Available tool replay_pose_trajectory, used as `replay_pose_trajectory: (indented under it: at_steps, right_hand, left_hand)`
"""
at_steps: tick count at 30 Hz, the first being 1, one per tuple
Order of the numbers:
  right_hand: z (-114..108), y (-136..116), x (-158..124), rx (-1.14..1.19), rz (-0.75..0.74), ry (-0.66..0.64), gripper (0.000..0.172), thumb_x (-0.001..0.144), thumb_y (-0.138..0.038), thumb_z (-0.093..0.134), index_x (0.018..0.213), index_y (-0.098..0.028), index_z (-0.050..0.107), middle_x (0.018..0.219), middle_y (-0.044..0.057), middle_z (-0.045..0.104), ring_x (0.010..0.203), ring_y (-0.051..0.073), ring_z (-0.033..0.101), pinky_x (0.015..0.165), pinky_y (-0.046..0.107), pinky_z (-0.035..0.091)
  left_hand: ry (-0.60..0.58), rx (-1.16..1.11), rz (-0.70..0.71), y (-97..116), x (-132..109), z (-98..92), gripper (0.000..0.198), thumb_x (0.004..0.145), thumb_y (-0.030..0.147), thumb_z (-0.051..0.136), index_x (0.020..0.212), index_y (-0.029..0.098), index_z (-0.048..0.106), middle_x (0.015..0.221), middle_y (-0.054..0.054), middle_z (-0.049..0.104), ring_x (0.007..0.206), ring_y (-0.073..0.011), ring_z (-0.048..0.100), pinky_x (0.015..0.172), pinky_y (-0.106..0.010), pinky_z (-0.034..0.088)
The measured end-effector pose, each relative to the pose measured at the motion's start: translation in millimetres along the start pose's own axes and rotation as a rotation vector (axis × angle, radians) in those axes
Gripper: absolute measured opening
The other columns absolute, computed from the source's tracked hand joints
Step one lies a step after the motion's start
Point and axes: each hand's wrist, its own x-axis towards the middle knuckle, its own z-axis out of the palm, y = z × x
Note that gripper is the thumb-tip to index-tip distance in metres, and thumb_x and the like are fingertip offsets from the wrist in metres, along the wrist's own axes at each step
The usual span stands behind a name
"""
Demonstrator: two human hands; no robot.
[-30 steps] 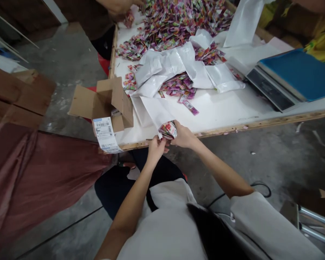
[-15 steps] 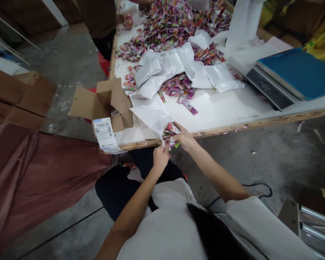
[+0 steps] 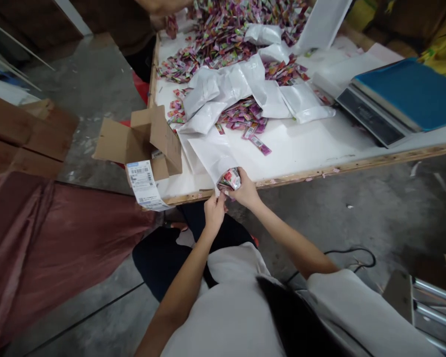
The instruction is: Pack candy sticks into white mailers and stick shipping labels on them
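Observation:
At the near edge of the white table point(image 3: 305, 148), my right hand point(image 3: 245, 191) is closed on a bundle of small colourful sachets point(image 3: 229, 179) sitting in the mouth of a white plastic bag point(image 3: 211, 153). My left hand point(image 3: 213, 213) pinches the lower lip of that bag just below the sachets. The bag lies flat on the table, pointing away from me. A loose heap of the same sachets point(image 3: 245, 116) lies farther back among crumpled white bags point(image 3: 238, 87).
An open cardboard box point(image 3: 148, 144) with a shipping label point(image 3: 143, 183) hangs over the table's left corner. A weighing scale with a blue platform point(image 3: 401, 99) stands at the right. Another person's hand point(image 3: 159, 7) reaches over a big sachet pile point(image 3: 238, 34) at the far end. Reddish cloth point(image 3: 40, 238) lies on the left.
The sachets that stuck out of the bag mouth half a second ago now sit deeper in it. Both hands stay at the bag opening. The far person's hand has shifted.

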Motion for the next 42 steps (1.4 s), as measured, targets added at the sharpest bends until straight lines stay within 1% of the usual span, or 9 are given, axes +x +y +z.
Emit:
replay_pose_trajectory:
  at_steps: [3,10,14,20,24,27,30,36,42]
  right_hand:
    - [1.1,-5.8,0.8,-0.119,0.022,0.040,0.064,0.068,-0.040,0.075,0.123,-0.020,0.049,0.111,0.007,0.068,0.100,0.025,0.064,0.087,0.035,0.050]
    - [18.0,-17.9,7.0,-0.432,-0.002,0.053,0.046,0.078,-0.012,0.051,0.124,-0.015,0.047,0.124,0.017,0.056,0.107,0.029,0.058,0.090,0.038,0.047]
    - [15.5,-6.9,16.1,-0.449,-0.105,-0.101,0.052,0.073,-0.013,0.059,0.123,-0.008,0.046,0.128,0.023,0.049,0.123,0.033,0.046,0.106,0.043,0.039]
    - [-5.1,3.9,17.9,-0.121,-0.177,-0.338,0.063,0.065,-0.033,0.074,0.119,-0.016,0.046,0.122,0.012,0.050,0.122,0.028,0.046,0.107,0.044,0.040]
    - [2.9,3.5,5.3,-0.046,-0.215,-0.207,0.048,0.080,-0.042,0.064,0.117,-0.016,0.049,0.121,0.014,0.054,0.117,0.028,0.050,0.103,0.043,0.044]
    - [9.1,6.8,-2.9,-0.053,-0.250,-0.135,0.033,0.097,-0.040,0.040,0.117,-0.016,0.052,0.120,0.014,0.056,0.115,0.024,0.053,0.103,0.040,0.044]
    - [8.7,6.6,-8.1,-0.153,-0.281,-0.108,0.037,0.101,-0.030,0.026,0.124,-0.014,0.050,0.127,0.016,0.054,0.120,0.024,0.051,0.107,0.040,0.042]
    - [13.5,-20.0,-0.8,-0.685,-0.119,-0.279,0.041,0.092,-0.022,0.047,0.127,-0.003,0.056,0.129,0.028,0.055,0.122,0.037,0.052,0.105,0.051,0.041]
    - [38.3,-28.1,32.8,-0.581,-0.084,-0.351,0.020,0.089,-0.023,0.063,0.105,-0.014,0.071,0.109,0.019,0.068,0.111,0.033,0.063,0.097,0.046,0.048]
  left_hand:
    - [-0.041,-0.005,0.019,2.3,-5.2,1.4,0.037,0.090,0.043,0.055,0.060,0.022,0.052,0.046,0.004,0.051,0.044,-0.0129,0.053,0.051,-0.023,0.042]
    - [-0.145,-0.069,-0.032,6.4,-20.8,15.6,0.031,0.084,0.029,0.057,0.055,0.021,0.052,0.042,0.003,0.050,0.042,-0.0123,0.050,0.050,-0.024,0.038]
    - [-0.157,-0.184,-0.108,4.6,-21.3,20.1,0.033,0.081,0.034,0.053,0.051,0.023,0.044,0.039,0.005,0.040,0.036,-0.0117,0.045,0.045,-0.025,0.036]
    - [-0.149,-0.329,-0.173,7.4,-14.8,18.0,0.032,0.072,0.042,0.055,0.049,0.024,0.042,0.037,0.006,0.032,0.034,-0.0119,0.044,0.042,-0.026,0.038]
    - [-0.114,-0.371,-0.196,11.2,-14.4,14.8,0.033,0.069,0.046,0.055,0.049,0.024,0.042,0.037,0.007,0.030,0.034,-0.0107,0.042,0.040,-0.025,0.037]
    - [-0.106,-0.375,-0.208,14.3,-15.0,14.0,0.034,0.070,0.047,0.056,0.050,0.024,0.042,0.037,0.007,0.029,0.034,-0.0107,0.041,0.040,-0.025,0.038]
    - [-0.096,-0.354,-0.211,15.0,-14.9,14.3,0.036,0.073,0.044,0.055,0.049,0.024,0.039,0.037,0.007,0.029,0.035,-0.0104,0.041,0.041,-0.025,0.038]
    - [-0.114,-0.249,-0.190,6.1,-14.7,12.8,0.037,0.080,0.034,0.051,0.048,0.023,0.037,0.039,0.006,0.036,0.037,-0.0101,0.042,0.043,-0.024,0.037]
    - [-0.206,-0.147,-0.184,3.4,-21.2,10.9,0.042,0.079,0.028,0.053,0.041,0.023,0.040,0.033,0.003,0.039,0.034,-0.0104,0.042,0.046,-0.025,0.037]
